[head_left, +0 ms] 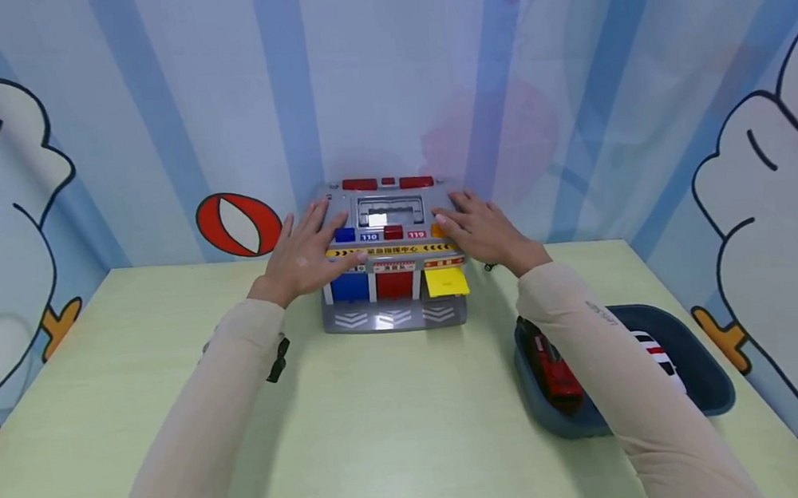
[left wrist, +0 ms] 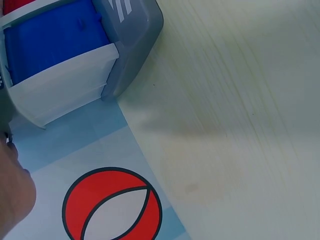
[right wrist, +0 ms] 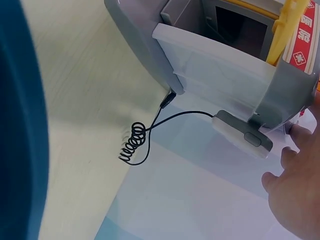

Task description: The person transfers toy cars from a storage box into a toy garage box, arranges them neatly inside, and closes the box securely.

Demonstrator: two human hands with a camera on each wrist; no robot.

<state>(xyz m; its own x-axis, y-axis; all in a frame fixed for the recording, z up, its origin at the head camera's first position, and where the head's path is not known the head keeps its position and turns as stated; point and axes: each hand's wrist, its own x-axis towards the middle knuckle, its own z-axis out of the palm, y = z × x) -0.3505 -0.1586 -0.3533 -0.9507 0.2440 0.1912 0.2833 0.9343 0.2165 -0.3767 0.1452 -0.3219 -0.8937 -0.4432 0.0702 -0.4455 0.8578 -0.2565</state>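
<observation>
A grey toy garage station with red roof lights stands against the backdrop. My left hand rests on its left upper side with fingers spread, near a blue button. On the other side my right hand lies over the right edge of the top, its fingers by an orange button. Below, the blue door and red door are down, while the yellow door is swung up and outward. The right wrist view shows a dark bay behind that yellow door.
A dark blue bin sits at the right under my forearm, holding a red toy vehicle and a white striped one. A small handset on a coiled black cord hangs at the station's right side.
</observation>
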